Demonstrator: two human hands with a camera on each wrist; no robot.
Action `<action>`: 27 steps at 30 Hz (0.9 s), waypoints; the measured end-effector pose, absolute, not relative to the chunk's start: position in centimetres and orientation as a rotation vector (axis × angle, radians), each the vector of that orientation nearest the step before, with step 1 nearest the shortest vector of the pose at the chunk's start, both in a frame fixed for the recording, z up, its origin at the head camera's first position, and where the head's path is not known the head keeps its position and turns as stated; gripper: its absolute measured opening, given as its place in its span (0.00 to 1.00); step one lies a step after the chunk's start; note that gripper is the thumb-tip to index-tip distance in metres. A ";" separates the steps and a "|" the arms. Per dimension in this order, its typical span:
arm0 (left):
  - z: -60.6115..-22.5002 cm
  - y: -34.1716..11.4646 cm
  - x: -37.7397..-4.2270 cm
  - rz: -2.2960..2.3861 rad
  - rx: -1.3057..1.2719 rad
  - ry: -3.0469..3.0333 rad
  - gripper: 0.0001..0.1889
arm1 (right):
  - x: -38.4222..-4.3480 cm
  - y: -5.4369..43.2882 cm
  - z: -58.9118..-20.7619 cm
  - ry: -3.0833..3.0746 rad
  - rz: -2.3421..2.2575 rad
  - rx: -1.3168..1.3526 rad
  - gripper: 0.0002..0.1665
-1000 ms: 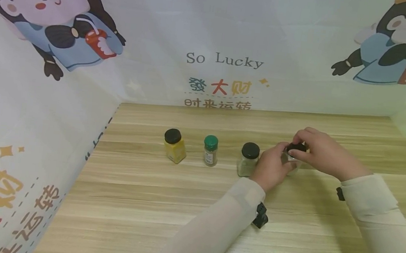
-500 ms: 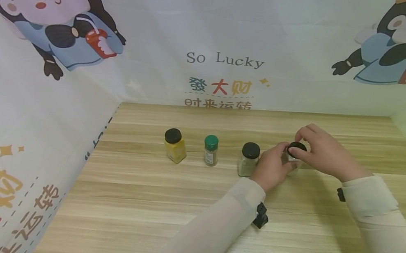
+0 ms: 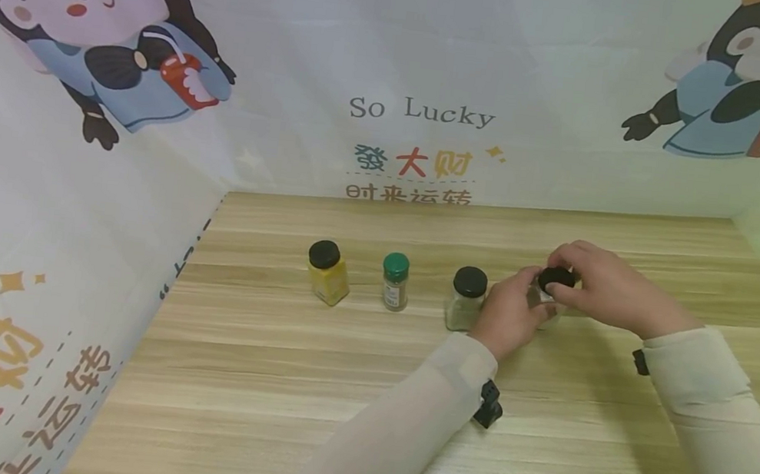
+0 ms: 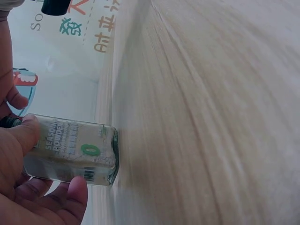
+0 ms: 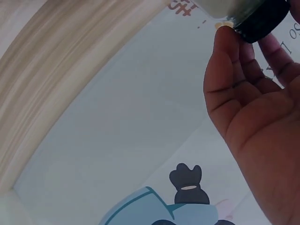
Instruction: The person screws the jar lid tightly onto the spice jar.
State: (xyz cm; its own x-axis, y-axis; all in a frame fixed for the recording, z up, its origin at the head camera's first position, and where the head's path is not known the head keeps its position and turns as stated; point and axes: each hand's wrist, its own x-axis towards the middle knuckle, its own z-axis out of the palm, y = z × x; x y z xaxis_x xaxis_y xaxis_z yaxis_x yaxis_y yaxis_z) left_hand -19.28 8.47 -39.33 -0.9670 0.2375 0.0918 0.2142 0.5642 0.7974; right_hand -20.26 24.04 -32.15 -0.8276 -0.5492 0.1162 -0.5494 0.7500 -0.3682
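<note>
At the right of the row, my left hand grips the body of a clear glass seasoning jar, thumb on one side and fingers curled round the other. The jar's base is at the table surface in the left wrist view, and its label has white print and a green ring. Its black lid is pinched by my right hand, with thumb and fingers around the rim. In the head view my left hand hides most of the jar's body. Lid and jar are together in the right wrist view.
Just left of my left hand stands another black-lidded jar. Further left are a green-capped shaker bottle and a yellow jar with a black lid. Printed cloth walls edge the wooden table at back and sides.
My right hand's fingers rise slightly at the lid and come back down, with a small shift. My left hand and the other containers stay in place.
</note>
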 end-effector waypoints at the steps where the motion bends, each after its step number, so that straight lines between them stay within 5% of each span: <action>1: -39.3 8.5 -19.3 1.398 0.397 2.757 0.26 | -20.3 24.0 -32.2 -2.947 0.621 0.901 0.10; 17: -39.4 8.3 -19.2 1.393 0.418 2.758 0.26 | -20.3 24.6 -32.3 -2.929 0.683 0.855 0.19; 27: -39.3 8.4 -19.2 1.397 0.400 2.756 0.28 | -20.5 24.6 -32.3 -2.898 0.646 0.980 0.13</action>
